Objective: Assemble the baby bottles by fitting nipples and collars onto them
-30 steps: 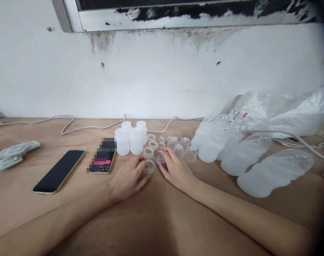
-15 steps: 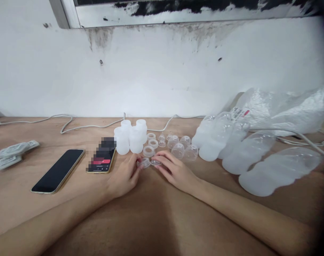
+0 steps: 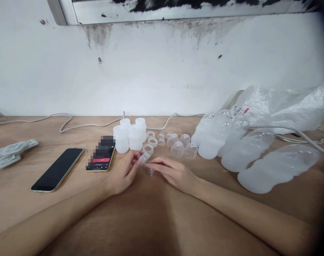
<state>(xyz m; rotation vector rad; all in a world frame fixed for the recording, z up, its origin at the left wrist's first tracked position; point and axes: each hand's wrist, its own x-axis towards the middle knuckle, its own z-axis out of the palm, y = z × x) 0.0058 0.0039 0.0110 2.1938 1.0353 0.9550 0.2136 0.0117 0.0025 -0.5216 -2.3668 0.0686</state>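
Pinches tilted clear ring (image 3: pixel 145 157) in left fingers (image 3: pixel 138 163); pinches small clear piece (image 3: pixel 151 171), shape blurred, in right fingers (image 3: pixel 158 166), just below ring. Holds both near loose rings (image 3: pixel 152 145) on wooden surface (image 3: pixel 140 217). Seems mid-handling; likely calls for light grip, steady angle.

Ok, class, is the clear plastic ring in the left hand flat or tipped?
Tipped: the ring slants in the left hand, its side wall facing us.
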